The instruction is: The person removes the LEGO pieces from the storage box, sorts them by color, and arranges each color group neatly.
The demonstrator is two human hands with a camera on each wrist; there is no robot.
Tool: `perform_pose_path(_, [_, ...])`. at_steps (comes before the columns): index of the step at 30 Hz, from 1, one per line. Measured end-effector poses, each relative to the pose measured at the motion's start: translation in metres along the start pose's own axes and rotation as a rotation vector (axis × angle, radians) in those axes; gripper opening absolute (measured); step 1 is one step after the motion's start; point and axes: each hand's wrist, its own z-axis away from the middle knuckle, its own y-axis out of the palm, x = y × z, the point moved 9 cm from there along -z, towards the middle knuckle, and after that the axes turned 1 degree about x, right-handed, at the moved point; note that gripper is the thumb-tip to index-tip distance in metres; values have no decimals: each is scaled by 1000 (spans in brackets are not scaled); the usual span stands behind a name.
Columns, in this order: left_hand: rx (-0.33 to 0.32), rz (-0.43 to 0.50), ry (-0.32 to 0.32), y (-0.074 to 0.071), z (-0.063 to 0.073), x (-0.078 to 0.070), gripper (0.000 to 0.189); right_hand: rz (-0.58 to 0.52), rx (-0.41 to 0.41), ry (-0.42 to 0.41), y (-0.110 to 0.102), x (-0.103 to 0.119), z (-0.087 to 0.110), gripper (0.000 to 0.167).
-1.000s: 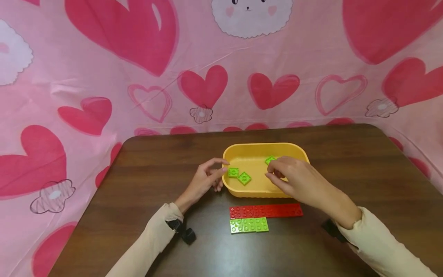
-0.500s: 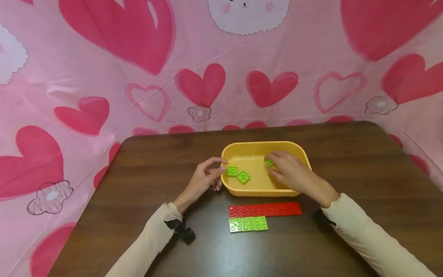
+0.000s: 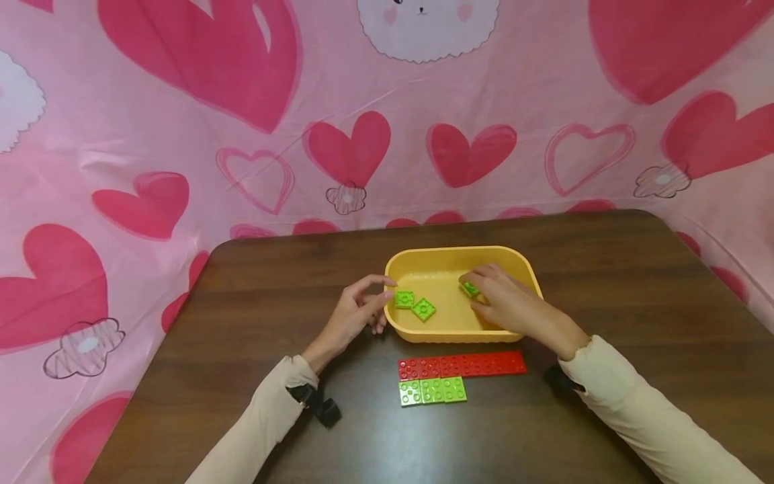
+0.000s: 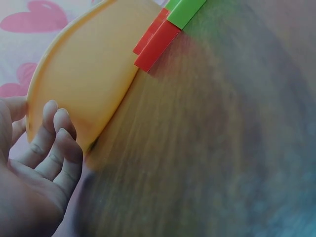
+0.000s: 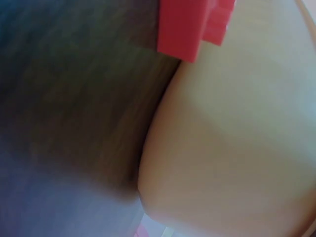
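Observation:
My right hand reaches into the yellow plastic tray. Its fingers curl round a green toy building brick, which lies between index finger and thumb, partly covered. Two other green bricks, one square to the tray and one turned like a diamond, lie toward the left end with their hollow undersides up. At that end, my left hand touches the rim with index finger and thumb. In the left wrist view, its other fingers hang loosely curled beside the outer wall.
In front of the tray, a row of red bricks lies studs up on the dark wooden table. Three green bricks line its near side at the left. A pink heart-patterned cloth hangs behind the table.
My right hand has moved from above the tray's right half down and left to the green brick, which has shifted slightly nearer me. The left hand stays at the rim.

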Motion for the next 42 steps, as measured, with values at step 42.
perform_pose_path(42, [9,-4,12,2,3,2,28,-73,-109,-27,-10,5,6,32])
